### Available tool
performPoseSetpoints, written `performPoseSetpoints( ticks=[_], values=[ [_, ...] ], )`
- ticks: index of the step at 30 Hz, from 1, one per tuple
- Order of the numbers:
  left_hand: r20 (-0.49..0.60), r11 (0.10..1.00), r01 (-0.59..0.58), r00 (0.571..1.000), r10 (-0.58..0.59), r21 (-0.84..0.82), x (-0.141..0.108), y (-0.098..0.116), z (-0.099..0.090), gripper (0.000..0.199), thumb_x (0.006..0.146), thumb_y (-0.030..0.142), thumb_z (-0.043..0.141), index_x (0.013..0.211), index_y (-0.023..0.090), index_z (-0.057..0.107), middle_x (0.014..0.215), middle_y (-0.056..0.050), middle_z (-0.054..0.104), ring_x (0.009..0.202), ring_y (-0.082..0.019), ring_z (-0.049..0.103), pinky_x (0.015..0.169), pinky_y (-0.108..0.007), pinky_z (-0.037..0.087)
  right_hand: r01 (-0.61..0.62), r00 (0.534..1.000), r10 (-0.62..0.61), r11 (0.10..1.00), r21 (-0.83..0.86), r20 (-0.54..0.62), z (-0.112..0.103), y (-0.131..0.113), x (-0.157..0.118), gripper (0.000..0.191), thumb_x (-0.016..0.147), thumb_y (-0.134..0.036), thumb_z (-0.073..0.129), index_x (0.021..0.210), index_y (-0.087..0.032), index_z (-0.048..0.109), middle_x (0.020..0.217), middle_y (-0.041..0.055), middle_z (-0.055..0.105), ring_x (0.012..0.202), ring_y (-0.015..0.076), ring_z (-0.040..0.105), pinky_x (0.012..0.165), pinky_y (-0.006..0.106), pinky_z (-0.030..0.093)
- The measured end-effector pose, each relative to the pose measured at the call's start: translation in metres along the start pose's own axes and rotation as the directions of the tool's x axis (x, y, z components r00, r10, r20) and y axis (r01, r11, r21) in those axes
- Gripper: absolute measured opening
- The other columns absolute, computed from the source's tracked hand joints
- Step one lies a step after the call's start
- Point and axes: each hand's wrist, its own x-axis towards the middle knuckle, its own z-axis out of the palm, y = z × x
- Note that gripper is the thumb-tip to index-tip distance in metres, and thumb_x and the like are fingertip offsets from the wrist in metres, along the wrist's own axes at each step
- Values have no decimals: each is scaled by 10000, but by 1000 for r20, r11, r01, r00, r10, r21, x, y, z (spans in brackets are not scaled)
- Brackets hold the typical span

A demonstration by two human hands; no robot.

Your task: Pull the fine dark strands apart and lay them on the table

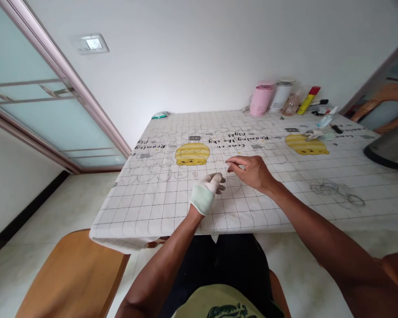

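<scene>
My left hand wears a white glove with a pale green cuff. Its fingers are curled together just above the checked tablecloth, and what they hold, if anything, is too small to make out. Close by on the right, my bare right hand has thumb and forefinger pinched together, pointing left. Anything in that pinch is too fine to name. A faint thin line curves over the cloth below the right fingers. Off to the right lies a loose tangle of thin dark thread, apart from both hands.
On the tablecloth stand a pink cylinder, a white cylinder, a bottle and a yellow can with red cap. A crumpled glove and metal vessel are at right. A wooden chair is left.
</scene>
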Motion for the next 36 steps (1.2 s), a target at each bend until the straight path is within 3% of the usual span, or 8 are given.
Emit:
performPoseSetpoints(
  ticks=[6, 10, 13, 16, 21, 24, 28, 36],
  values=[
    [91, 986, 130, 988, -121, -107, -10, -16, 11, 224, 904, 262, 649, 1045, 119, 749, 906, -97, 775, 581, -100, 640, 520, -219, 470, -55, 998, 55, 998, 33, 6, 0, -4, -4, 196, 969, -311, 610, 966, -257, 799, 793, -11, 784, 717, 185, 745, 647, 313, 549],
    [23, 986, 143, 990, -141, -89, -9, -16, 15, 172, 902, 253, 645, 932, 120, 750, 790, -73, 749, 562, -105, 635, 518, -221, 489, -148, 989, 145, 976, 161, 32, 0, -7, -6, 246, 985, -432, 623, 960, -243, 779, 824, 20, 785, 807, 213, 757, 735, 344, 580],
    [-48, 993, 115, 992, -116, -39, -9, -14, 16, 178, 914, 255, 625, 926, 130, 751, 785, -63, 748, 593, -112, 656, 548, -221, 512, -235, 970, 240, 900, 367, 33, 0, -5, -9, 345, 968, -549, 639, 999, -223, 750, 893, 64, 788, 876, 239, 755, 827, 395, 605],
    [-85, 993, 115, 990, -114, 10, -10, -13, 16, 179, 915, 273, 626, 918, 146, 753, 798, -55, 752, 606, -112, 661, 566, -223, 517, -355, 934, 327, 784, 509, 146, 3, -1, -15, 438, 933, -624, 661, 1036, -206, 741, 964, 98, 787, 929, 254, 748, 881, 433, 608],
    [-80, 989, 141, 987, -137, 46, -13, -15, 17, 193, 919, 291, 619, 945, 155, 754, 800, -39, 747, 594, -108, 658, 555, -220, 502, -518, 849, 348, 694, 500, 397, 15, 5, -24, 399, 887, -566, 741, 1018, -190, 765, 1032, 97, 780, 987, 243, 724, 931, 418, 567],
    [-67, 988, 142, 988, -137, 66, -13, -18, 16, 205, 926, 308, 613, 954, 161, 753, 786, -30, 739, 598, -111, 658, 555, -219, 504, -545, 833, 356, 663, 513, 424, 26, 7, -25, 338, 832, -483, 809, 1013, -198, 786, 1014, 75, 775, 977, 225, 705, 919, 388, 544],
    [-62, 982, 164, 985, -159, 97, -14, -21, 13, 197, 925, 306, 611, 908, 161, 743, 776, -34, 734, 592, -112, 653, 549, -219, 501, -525, 851, 362, 629, 573, 382, 39, 9, -25, 264, 797, -422, 830, 946, -206, 803, 926, 47, 758, 900, 195, 676, 877, 360, 527],
    [-201, 975, 156, 972, -123, 157, -17, -33, 4, 189, 920, 305, 597, 944, 199, 752, 799, -17, 755, 655, -129, 689, 598, -229, 519, -468, 882, 359, 610, 639, 304, 42, 11, -26, 246, 801, -437, 827, 875, -206, 786, 855, 38, 709, 818, 177, 627, 817, 351, 524]
  ],
)
